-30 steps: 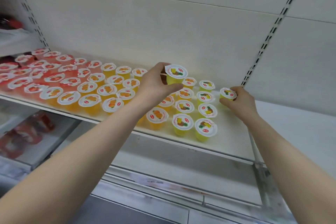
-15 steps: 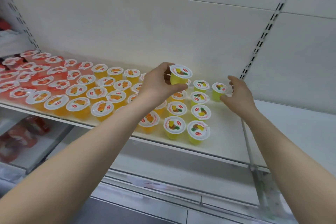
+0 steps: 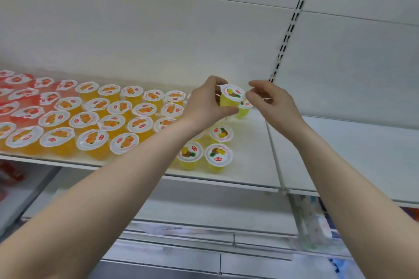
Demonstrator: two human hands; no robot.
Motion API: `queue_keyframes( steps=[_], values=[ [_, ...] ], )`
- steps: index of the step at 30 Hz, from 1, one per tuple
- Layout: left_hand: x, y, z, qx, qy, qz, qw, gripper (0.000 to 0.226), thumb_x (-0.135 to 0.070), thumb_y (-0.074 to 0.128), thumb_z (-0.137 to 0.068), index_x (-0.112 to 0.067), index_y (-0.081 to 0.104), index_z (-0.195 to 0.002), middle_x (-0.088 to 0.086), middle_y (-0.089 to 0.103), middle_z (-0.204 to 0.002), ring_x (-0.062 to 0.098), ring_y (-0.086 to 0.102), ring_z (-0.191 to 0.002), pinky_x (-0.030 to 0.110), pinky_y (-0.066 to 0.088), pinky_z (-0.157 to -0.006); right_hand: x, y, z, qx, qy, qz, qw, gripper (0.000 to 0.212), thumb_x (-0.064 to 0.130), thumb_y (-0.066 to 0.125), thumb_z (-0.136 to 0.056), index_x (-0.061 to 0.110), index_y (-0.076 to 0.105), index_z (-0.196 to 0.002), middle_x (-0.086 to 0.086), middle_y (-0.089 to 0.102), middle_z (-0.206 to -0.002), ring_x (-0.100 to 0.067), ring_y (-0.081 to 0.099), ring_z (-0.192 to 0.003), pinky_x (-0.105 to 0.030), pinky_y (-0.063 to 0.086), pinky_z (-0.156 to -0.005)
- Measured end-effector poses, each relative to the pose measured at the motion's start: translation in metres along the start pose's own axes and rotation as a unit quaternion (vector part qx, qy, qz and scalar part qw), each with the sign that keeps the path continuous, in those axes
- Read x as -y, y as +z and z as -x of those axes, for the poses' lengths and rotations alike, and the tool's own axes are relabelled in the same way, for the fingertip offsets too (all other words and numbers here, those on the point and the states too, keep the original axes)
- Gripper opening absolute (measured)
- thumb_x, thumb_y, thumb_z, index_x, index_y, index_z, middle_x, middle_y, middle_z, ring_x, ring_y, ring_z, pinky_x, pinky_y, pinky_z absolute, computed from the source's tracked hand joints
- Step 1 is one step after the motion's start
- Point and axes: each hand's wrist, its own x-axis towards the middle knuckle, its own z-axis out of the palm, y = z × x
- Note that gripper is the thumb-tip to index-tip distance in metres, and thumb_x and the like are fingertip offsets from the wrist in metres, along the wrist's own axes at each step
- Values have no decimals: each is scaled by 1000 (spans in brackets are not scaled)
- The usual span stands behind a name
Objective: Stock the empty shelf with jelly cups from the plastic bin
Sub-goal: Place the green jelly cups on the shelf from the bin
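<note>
The left hand (image 3: 204,104) is gripping a yellow cup (image 3: 231,97) above the shelf (image 3: 254,161), at the right end of the stocked rows (image 3: 95,118). The right hand (image 3: 274,104) is hovering just beside it, fingers half curled, holding nothing. The placement is probably calling for an upright, gentle descent clear of the neighbours.

A plain white panelled back wall (image 3: 158,29) fills the upper frame under even light. A black slotted metal upright strip (image 3: 292,22) runs down the upper right. Grey metal lower rails (image 3: 204,247) cross the bottom, and blurred red packages (image 3: 9,172) sit at lower left.

Bright, even, shadowless light; soft blur, wide-angle bowing at edges
</note>
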Motion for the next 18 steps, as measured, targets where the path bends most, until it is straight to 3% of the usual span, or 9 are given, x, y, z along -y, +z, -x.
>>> queue_keyframes(
  steps=[3, 6, 9, 13, 18],
  values=[
    [-5, 11, -4, 18, 16, -16, 1000, 64, -26, 86, -68, -20, 50, -121, -6, 66, -107, 9, 66, -87, 35, 56, -81, 5, 3, 4, 28, -1, -26, 999, 39, 37, 72, -86, 27, 62, -122, 14, 66, -104, 4, 62, -90, -8, 46, -76],
    [-4, 18, -6, 47, 33, -31, 998, 64, -25, 86, -68, -20, 50, -120, -6, 66, -107, 10, 66, -89, 35, 56, -82, 5, 6, 4, 29, 2, -15, 999, 42, 33, 76, -81, 24, 64, -120, 11, 69, -102, 4, 64, -84, -8, 48, -75],
    [9, 11, -6, 81, 48, -103, 990, 60, -26, 80, -75, -21, 52, -128, -3, 61, -121, 12, 60, -106, 35, 50, -93, -4, 4, 4, 7, 11, 18, 1000, 41, 37, 76, -79, 25, 65, -117, 13, 68, -97, 1, 65, -84, -16, 51, -79],
    [34, -8, -5, 83, 105, -286, 949, 30, -16, 58, -93, -22, 65, -122, -1, 58, -130, 20, 54, -119, 35, 43, -97, -25, 3, 7, -14, 46, 72, 996, 41, 37, 78, -77, 23, 63, -112, 17, 63, -90, -6, 62, -86, -28, 51, -81],
    [49, -12, 1, 94, 139, -368, 915, 46, 5, 52, -88, -26, 69, -117, -6, 65, -124, 20, 55, -118, 40, 51, -87, -39, 17, 12, 19, 56, 94, 994, 41, 37, 78, -76, 25, 56, -108, 17, 60, -88, -8, 60, -83, -25, 45, -69]
  ],
)
